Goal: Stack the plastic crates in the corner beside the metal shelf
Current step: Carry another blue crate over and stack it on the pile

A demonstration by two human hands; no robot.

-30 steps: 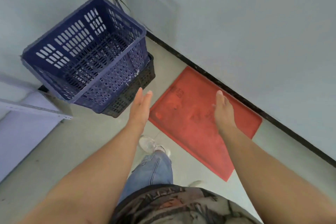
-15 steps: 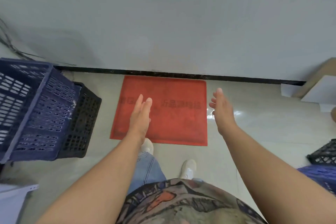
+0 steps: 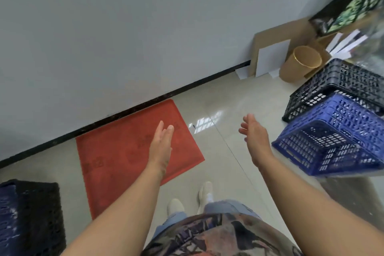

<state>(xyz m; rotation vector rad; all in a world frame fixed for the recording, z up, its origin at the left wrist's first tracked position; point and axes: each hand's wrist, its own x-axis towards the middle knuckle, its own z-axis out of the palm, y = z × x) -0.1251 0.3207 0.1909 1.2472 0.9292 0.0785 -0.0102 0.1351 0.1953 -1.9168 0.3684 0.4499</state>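
My left hand is open and empty, held flat over the red mat. My right hand is open too, fingers apart, just left of a blue plastic crate that lies tipped on the floor at the right. Behind that one sits a black plastic crate. At the bottom left edge stand the stacked crates: a dark blue crate against a black crate. The metal shelf is out of view.
A red mat lies against the grey wall and its black skirting. Cardboard sheets, a round cardboard tub and a dark box crowd the far right. My shoes stand on pale tiled floor.
The view has swung right: the stacked crates slid to the bottom left edge, and the loose blue and black crates at the right came into full view. Both hands stay open and empty.
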